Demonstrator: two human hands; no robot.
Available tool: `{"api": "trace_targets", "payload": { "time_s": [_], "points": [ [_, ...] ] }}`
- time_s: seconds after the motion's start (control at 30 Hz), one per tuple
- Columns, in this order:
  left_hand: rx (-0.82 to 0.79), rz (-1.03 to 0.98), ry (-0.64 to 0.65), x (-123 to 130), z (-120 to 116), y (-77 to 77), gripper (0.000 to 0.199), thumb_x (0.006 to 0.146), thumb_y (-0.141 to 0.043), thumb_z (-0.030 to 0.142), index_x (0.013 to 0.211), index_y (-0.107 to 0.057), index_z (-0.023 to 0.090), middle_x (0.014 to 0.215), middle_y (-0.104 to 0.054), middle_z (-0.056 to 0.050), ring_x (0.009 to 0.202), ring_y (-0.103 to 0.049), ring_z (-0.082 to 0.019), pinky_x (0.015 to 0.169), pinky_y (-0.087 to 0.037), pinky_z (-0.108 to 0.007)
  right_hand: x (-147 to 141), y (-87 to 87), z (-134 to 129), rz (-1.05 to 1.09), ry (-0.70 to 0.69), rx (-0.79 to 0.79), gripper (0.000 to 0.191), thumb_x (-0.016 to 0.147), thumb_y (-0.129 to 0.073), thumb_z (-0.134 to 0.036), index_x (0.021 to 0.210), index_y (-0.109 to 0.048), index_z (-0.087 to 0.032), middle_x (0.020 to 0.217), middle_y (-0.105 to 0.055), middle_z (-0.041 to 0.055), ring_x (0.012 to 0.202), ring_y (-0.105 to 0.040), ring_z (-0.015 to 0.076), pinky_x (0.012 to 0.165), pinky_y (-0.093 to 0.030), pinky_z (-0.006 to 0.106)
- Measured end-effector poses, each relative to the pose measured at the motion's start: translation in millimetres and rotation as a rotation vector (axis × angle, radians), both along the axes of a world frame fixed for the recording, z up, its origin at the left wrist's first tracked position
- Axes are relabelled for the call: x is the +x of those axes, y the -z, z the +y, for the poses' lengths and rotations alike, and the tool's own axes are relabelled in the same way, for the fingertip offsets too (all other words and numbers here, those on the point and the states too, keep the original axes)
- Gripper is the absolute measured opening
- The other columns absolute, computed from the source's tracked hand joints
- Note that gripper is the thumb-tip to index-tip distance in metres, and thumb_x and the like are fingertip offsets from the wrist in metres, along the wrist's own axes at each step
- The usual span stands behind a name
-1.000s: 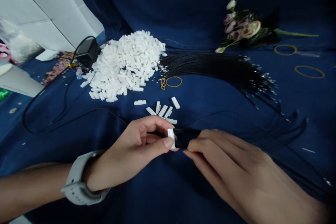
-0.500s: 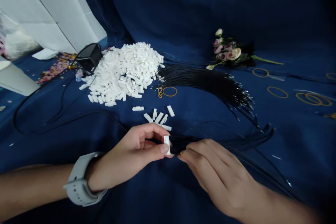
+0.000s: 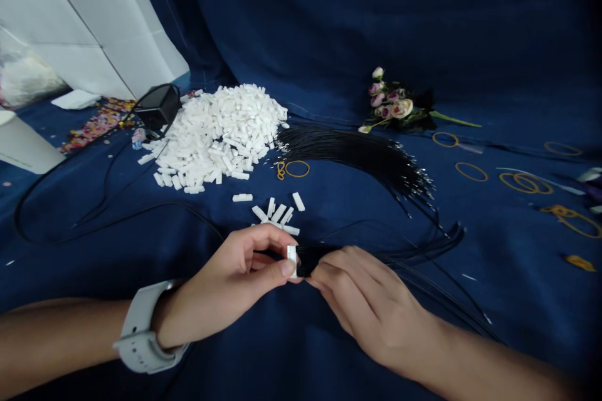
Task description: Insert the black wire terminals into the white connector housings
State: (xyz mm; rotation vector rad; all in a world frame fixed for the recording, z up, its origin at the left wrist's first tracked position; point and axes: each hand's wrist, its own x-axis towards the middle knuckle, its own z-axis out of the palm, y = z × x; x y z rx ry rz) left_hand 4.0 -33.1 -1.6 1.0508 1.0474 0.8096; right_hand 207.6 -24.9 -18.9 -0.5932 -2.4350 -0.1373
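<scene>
Purple-and-cream flower spray (image 3: 399, 108) toward the far edge of the dark-blue cloth (image 3: 324, 341); white tapered cup (image 3: 26, 147) toward its left edge

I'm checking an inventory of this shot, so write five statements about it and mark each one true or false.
1. The left hand holds a small white piece. True.
2. The right hand grips black wires. True.
3. A grey strap is on the right arm. False: the grey strap is on the left.
4. The flowers lie left of the white pile. False: the flowers lie to the right of the white pile.
5. Yellow bands lie on the blue cloth. True.
</scene>
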Motion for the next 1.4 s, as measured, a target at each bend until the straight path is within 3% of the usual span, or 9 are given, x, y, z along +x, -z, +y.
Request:
{"api": "trace_targets", "payload": {
  "time_s": [0.63,0.97,1.17,1.4],
  "points": [
    [0.073,0.098,-0.044,5.9,-4.6,-0.2,0.012,0.083,-0.070,0.024,0.091,-0.064,0.017,0.086,-0.066,0.001,0.078,-0.067,-0.012,0.077,-0.052,-0.025,-1.5,0.1,-1.8,-0.050,0.021,0.093,0.018,0.094,-0.044,-0.004,0.083,-0.056,-0.011,0.068,-0.055,0.0047,0.061,-0.046,0.0152,0.056,-0.041,0.031],
    [0.141,0.094,-0.082,7.9,-6.8,-1.1,0.004,0.082,-0.069,0.017,0.085,-0.065,0.017,0.082,-0.067,0.001,0.076,-0.066,-0.011,0.073,-0.053,-0.021,-3.5,-2.7,-7.2,-0.066,0.071,0.269,0.012,0.089,-0.052,-0.003,0.083,-0.062,-0.007,0.063,-0.057,0.0059,0.059,-0.049,0.0180,0.055,-0.044,0.033],
    [0.128,0.086,-0.123,10.9,-7.9,-1.0,0.013,0.076,-0.074,0.014,0.085,-0.065,0.017,0.081,-0.067,0.001,0.074,-0.066,-0.011,0.071,-0.053,-0.022,-10.1,-5.4,-11.9,-0.086,0.076,0.335,0.009,0.086,-0.055,-0.002,0.081,-0.062,-0.006,0.062,-0.059,0.0071,0.056,-0.053,0.0188,0.052,-0.045,0.033],
    [0.086,0.077,-0.081,10.6,-4.5,-0.6,0.012,0.077,-0.075,0.017,0.084,-0.065,0.017,0.081,-0.065,0.003,0.073,-0.064,-0.009,0.070,-0.051,-0.019,-5.3,-5.2,-10.7,-0.058,0.077,0.273,0.011,0.089,-0.051,-0.003,0.089,-0.061,-0.005,0.069,-0.064,0.0093,0.064,-0.059,0.0211,0.057,-0.048,0.034]
  ]
}}
